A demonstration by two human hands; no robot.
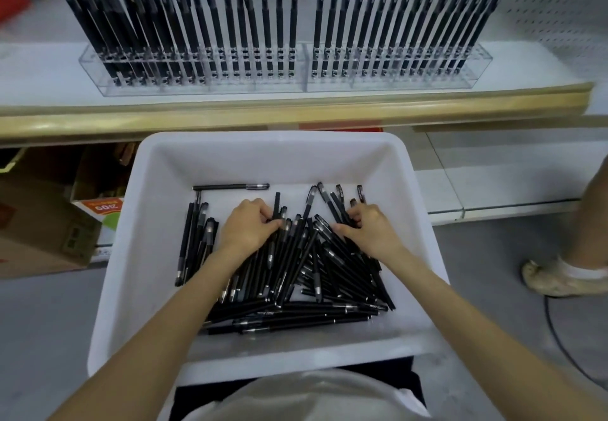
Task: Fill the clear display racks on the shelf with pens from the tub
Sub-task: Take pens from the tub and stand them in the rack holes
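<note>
A: Where are the pens, and what holds them?

B: Centre of the frame: a loose heap of black pens (296, 275) in a white tub (154, 190), just below the front edge of the shelf (39, 68). One single pen (230, 187) lies crosswise apart from the heap near the tub's far wall. A small bundle (194, 243) lies along the left side.

A: And the two hands?

B: Both reach into the heap. The left hand (250, 226), left of centre, has its fingers curled round a few pens, one of them pointing up the frame. The right hand (368, 229), right of centre, is curled likewise round several pens at the heap's upper right. The hands are apart, with pens between them.

A: The upper part of the frame?

B: Two clear racks stand end to end on the shelf: the left rack (204, 86) and the right rack (394, 84). Black shelved pens (144, 19) stand in both, leaning at the outer ends, straighter in the middle.

A: The edges?

B: A cardboard box (39, 239) at lower left; another person's shoe (559, 277) on the floor at right, with a dark cable (559, 338) below it.
</note>
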